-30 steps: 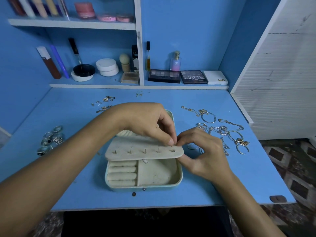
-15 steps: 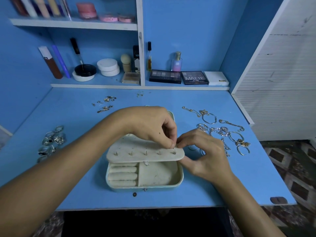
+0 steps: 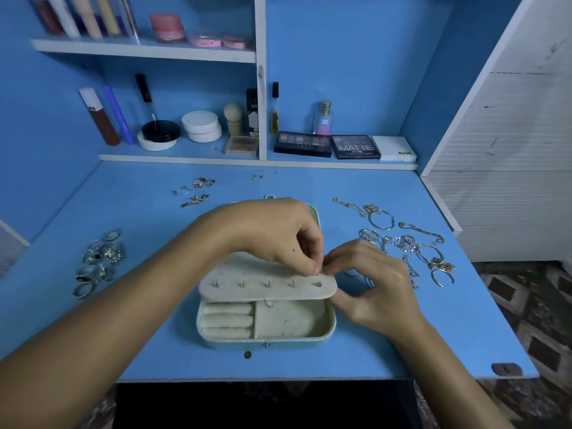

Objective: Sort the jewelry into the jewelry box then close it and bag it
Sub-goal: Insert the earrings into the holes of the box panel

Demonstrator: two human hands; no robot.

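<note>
**Earrings go onto the panel, one post at a time**

Fingertips of the left hand (image 3: 278, 236) and right hand (image 3: 371, 286) meet at the right end of the earring panel (image 3: 247, 274), both pinching something too small to identify, probably a stud. Steadying the flap should keep posts straight. At frame centre, the open jewelry box (image 3: 328, 332) shows bare ring rolls (image 3: 227, 320); rings (image 3: 99, 261) lie far left, chains (image 3: 408, 243) right.

"MATTE" palette (image 3: 355, 147), "NUDE" box (image 3: 393, 148)
</note>
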